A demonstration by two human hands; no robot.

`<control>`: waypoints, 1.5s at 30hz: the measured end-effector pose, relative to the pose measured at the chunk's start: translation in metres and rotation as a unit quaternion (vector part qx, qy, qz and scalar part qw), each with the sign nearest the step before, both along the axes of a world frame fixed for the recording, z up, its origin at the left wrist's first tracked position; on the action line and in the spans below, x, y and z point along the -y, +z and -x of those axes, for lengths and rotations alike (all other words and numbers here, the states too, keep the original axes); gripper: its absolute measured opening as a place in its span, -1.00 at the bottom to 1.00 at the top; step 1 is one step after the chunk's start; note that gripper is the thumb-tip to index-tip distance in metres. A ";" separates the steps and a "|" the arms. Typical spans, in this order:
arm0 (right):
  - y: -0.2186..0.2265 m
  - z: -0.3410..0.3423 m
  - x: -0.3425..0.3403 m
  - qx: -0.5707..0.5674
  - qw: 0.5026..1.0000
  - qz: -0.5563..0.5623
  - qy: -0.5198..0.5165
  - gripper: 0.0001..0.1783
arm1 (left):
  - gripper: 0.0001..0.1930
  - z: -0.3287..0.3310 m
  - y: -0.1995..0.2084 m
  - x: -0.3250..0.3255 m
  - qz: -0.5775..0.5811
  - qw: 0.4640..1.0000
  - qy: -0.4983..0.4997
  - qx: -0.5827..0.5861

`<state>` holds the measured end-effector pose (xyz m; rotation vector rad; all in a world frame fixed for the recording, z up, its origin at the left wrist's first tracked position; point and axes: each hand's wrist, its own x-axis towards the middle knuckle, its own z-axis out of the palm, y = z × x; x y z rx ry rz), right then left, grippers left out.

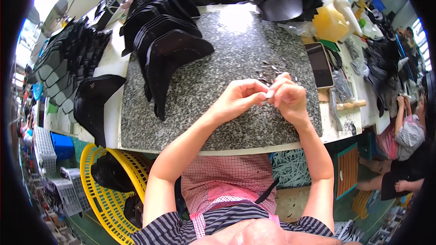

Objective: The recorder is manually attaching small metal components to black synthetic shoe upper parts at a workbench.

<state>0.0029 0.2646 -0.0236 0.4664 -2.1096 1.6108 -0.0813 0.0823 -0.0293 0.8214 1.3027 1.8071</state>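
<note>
My left hand [241, 98] and my right hand [291, 100] meet above a speckled grey stone slab [200, 127]. Fingertips of both hands pinch together around a small whitish piece [270, 94], too small to name. Just beyond my fingers lies a scatter of small dark and shiny bits [271, 69] on the slab. To the left, stacks of curved black cut pieces [175, 47], like leather or sheet material, overlap on the slab. Another black piece [93, 104] hangs over the table's left front edge.
Grey-edged black pieces [54, 75] fill the far left. A yellow container [329, 22], a dark tablet-like tray [319, 66] and a hammer [338, 109] lie right of the slab. A yellow basket [86, 186] stands below left. Another person [406, 136] sits at the right.
</note>
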 end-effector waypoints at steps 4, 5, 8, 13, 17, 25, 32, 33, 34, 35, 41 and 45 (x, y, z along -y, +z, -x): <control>-0.004 -0.001 0.005 -0.005 1.000 0.030 -0.006 -0.71 | -0.84 -0.003 -0.003 -0.002 -0.015 0.998 0.061 0.001; -0.005 -0.002 0.007 0.000 0.999 0.036 -0.006 -0.71 | -0.84 -0.003 -0.003 -0.001 -0.012 0.998 0.068 -0.002; -0.007 -0.004 0.011 0.023 0.996 0.085 0.012 -0.71 | -0.90 -0.004 -0.002 0.002 -0.018 0.997 0.073 0.023; -0.009 -0.004 0.011 0.043 0.987 0.150 0.024 -0.75 | -0.76 0.007 0.060 0.030 0.157 0.722 0.306 -0.600; -0.012 -0.003 0.017 0.062 0.979 0.190 0.034 -0.78 | -0.65 0.047 0.095 0.079 0.377 0.488 0.440 -0.653; -0.015 -0.004 0.020 0.099 0.979 0.176 0.040 -0.81 | -0.77 0.077 0.086 0.114 0.358 0.542 0.372 -0.663; 0.006 -0.016 0.055 0.026 0.991 0.119 0.054 -0.55 | -0.84 0.037 0.093 0.109 0.252 0.729 0.308 -0.556; 0.007 -0.018 0.064 0.000 0.991 0.126 0.052 -0.51 | -0.84 0.025 0.097 0.107 0.237 0.769 0.300 -0.512; 0.009 -0.019 0.071 0.005 0.991 0.125 0.045 -0.51 | -0.85 0.013 0.097 0.104 0.223 0.792 0.289 -0.490; 0.012 -0.021 0.078 -0.020 0.984 0.170 0.038 -0.50 | -0.85 0.001 0.100 0.101 0.228 0.838 0.253 -0.426; 0.016 -0.031 0.094 -0.010 0.978 0.205 -0.025 -0.44 | -0.84 -0.034 0.093 0.100 0.217 0.955 0.142 -0.144; 0.011 -0.033 0.092 -0.034 0.988 0.141 -0.061 -0.41 | -0.84 -0.041 0.093 0.101 0.199 0.965 0.118 -0.122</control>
